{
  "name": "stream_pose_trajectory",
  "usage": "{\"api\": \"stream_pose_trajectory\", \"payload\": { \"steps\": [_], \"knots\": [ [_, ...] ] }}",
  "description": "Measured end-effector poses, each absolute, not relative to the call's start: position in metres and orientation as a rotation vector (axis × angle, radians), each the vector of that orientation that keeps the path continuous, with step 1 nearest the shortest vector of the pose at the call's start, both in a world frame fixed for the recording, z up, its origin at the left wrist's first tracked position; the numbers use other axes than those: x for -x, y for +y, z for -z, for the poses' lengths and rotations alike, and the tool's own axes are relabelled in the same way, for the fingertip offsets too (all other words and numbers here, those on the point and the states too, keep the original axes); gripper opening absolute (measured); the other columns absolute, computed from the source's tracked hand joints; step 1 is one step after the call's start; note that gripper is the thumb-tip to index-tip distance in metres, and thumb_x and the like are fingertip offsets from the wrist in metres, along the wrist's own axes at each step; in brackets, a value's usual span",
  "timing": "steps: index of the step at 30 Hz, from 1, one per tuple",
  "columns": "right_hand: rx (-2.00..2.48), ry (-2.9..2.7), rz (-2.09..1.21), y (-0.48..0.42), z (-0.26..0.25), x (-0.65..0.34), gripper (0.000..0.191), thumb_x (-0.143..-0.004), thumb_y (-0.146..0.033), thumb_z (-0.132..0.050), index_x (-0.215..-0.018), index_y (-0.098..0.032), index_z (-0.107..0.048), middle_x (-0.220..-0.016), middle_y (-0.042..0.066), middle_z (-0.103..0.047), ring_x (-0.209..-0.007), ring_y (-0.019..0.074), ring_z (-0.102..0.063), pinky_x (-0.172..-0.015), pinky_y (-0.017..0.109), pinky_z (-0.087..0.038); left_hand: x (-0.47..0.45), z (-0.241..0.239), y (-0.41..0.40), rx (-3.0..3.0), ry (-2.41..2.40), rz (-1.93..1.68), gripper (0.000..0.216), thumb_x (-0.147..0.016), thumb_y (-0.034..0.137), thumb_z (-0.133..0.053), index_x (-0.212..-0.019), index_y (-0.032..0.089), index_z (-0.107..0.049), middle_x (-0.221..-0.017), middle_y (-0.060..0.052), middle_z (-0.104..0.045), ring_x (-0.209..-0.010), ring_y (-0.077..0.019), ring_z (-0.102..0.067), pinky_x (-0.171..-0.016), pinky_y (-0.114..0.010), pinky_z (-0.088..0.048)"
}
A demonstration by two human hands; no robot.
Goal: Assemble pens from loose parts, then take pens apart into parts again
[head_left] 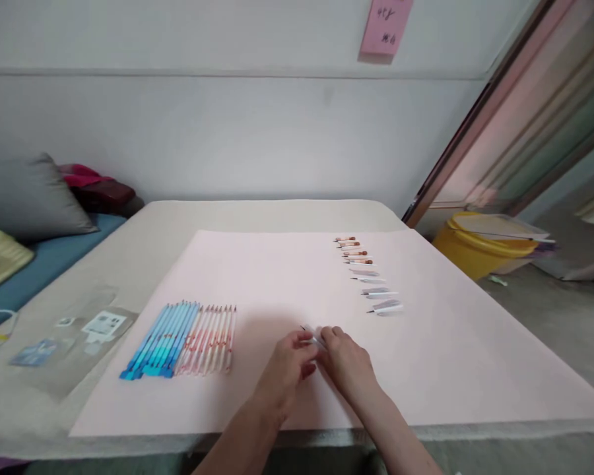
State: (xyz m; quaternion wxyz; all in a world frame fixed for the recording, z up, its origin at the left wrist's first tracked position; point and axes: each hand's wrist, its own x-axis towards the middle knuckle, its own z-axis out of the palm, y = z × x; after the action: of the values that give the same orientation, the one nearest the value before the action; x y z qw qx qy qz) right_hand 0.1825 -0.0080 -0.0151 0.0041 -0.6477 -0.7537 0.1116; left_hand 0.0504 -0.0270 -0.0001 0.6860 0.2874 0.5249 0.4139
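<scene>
Near the front middle of the pale pink sheet, both hands are closed round a slim white pen with a dark tip. My left hand pinches it near the tip end, thumb and forefinger together. Over its other end my right hand curls, hiding that part. To the left lie a row of blue pens and a row of white pens with red markings, side by side, tips away from me. At right, a column of white pens lies crosswise; the nearer ones have grey pieces, the farther ones brown pieces.
Clear plastic bags with labels lie on the beige tabletop at left. A grey cushion rests on a blue seat beyond. On the floor at right stands a yellow bin. A pink note hangs on the wall.
</scene>
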Motion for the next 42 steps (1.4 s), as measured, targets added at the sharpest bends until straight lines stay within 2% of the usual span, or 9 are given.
{"api": "stream_pose_trajectory", "payload": {
  "steps": [3,6,13,17,20,23,29,34,42],
  "knots": [
    [2.043,-2.321,-0.421,-0.005,0.012,-0.189,0.019,-0.077,-0.024,-0.051,-0.096,-0.021,-0.055,-0.099,0.006,-0.060,-0.091,0.0227,-0.058,-0.059,0.027,-0.038,-0.045,0.004,-0.024,-0.232,1.172,-1.061,0.023,-0.070,0.013,-0.059,-0.093,0.015,-0.055,-0.086,-0.008,-0.061,-0.075,-0.0136,-0.059,-0.070,-0.026,-0.045],
    [2.092,-2.287,-0.467,-0.003,0.011,-0.190,0.015,-0.077,-0.023,-0.049,-0.090,-0.020,-0.057,-0.096,0.006,-0.062,-0.086,0.0212,-0.060,-0.060,0.027,-0.037,-0.039,0.006,-0.022,-0.116,1.194,-1.106,0.023,-0.070,0.008,-0.058,-0.092,0.014,-0.053,-0.081,-0.008,-0.061,-0.070,-0.0127,-0.059,-0.066,-0.026,-0.046],
    [2.093,-2.291,-0.497,-0.004,0.015,-0.184,0.014,-0.074,-0.019,-0.049,-0.085,-0.021,-0.058,-0.088,0.005,-0.066,-0.080,0.0196,-0.062,-0.058,0.026,-0.034,-0.040,0.003,-0.024,-0.104,1.207,-1.085,0.023,-0.070,0.008,-0.058,-0.090,0.015,-0.054,-0.085,-0.008,-0.062,-0.073,-0.0134,-0.061,-0.065,-0.026,-0.047],
    [2.153,-2.234,-0.588,-0.001,0.013,-0.190,0.010,-0.073,-0.028,-0.057,-0.081,-0.023,-0.060,-0.082,0.002,-0.067,-0.075,0.0184,-0.061,-0.055,0.024,-0.031,-0.042,0.003,-0.023,-0.106,1.202,-1.074,0.023,-0.070,0.008,-0.058,-0.091,0.016,-0.054,-0.086,-0.009,-0.063,-0.074,-0.0140,-0.062,-0.066,-0.026,-0.048],
    [2.178,-2.176,-0.627,0.002,0.010,-0.198,0.010,-0.078,-0.031,-0.054,-0.079,-0.024,-0.062,-0.081,0.001,-0.067,-0.074,0.0161,-0.061,-0.054,0.023,-0.031,-0.042,0.004,-0.022,-0.100,1.209,-1.077,0.022,-0.070,0.007,-0.058,-0.090,0.015,-0.054,-0.086,-0.009,-0.063,-0.074,-0.0140,-0.062,-0.066,-0.026,-0.048],
    [2.219,-2.136,-0.597,0.005,0.005,-0.204,0.016,-0.082,-0.030,-0.048,-0.082,-0.025,-0.063,-0.083,0.002,-0.067,-0.074,0.0159,-0.060,-0.055,0.023,-0.031,-0.041,0.006,-0.022,-0.107,1.211,-1.073,0.022,-0.070,0.008,-0.058,-0.091,0.015,-0.054,-0.088,-0.010,-0.062,-0.075,-0.0145,-0.062,-0.065,-0.026,-0.048],
    [2.225,-2.177,-0.523,0.003,0.006,-0.204,0.016,-0.082,-0.025,-0.046,-0.084,-0.023,-0.062,-0.089,0.004,-0.066,-0.078,0.0184,-0.061,-0.059,0.025,-0.035,-0.040,0.007,-0.023,-0.123,1.200,-1.073,0.024,-0.070,0.008,-0.059,-0.093,0.015,-0.054,-0.088,-0.010,-0.062,-0.074,-0.0137,-0.061,-0.065,-0.026,-0.048],
    [2.169,-2.246,-0.435,0.001,0.016,-0.197,0.019,-0.086,-0.021,-0.041,-0.093,-0.020,-0.059,-0.097,0.008,-0.063,-0.085,0.0203,-0.061,-0.065,0.028,-0.038,-0.040,0.005,-0.023,-0.106,1.200,-1.070,0.021,-0.070,0.008,-0.058,-0.090,0.014,-0.055,-0.084,-0.009,-0.062,-0.070,-0.0128,-0.061,-0.064,-0.026,-0.048],
    [2.228,-2.202,-0.453,0.009,0.015,-0.205,0.015,-0.081,-0.018,-0.045,-0.083,-0.021,-0.059,-0.086,0.005,-0.064,-0.078,0.0187,-0.062,-0.058,0.026,-0.036,-0.037,0.007,-0.019,-0.078,1.200,-1.085,0.019,-0.071,0.008,-0.058,-0.089,0.015,-0.055,-0.086,-0.009,-0.063,-0.073,-0.0138,-0.063,-0.064,-0.026,-0.050]
  ]
}}
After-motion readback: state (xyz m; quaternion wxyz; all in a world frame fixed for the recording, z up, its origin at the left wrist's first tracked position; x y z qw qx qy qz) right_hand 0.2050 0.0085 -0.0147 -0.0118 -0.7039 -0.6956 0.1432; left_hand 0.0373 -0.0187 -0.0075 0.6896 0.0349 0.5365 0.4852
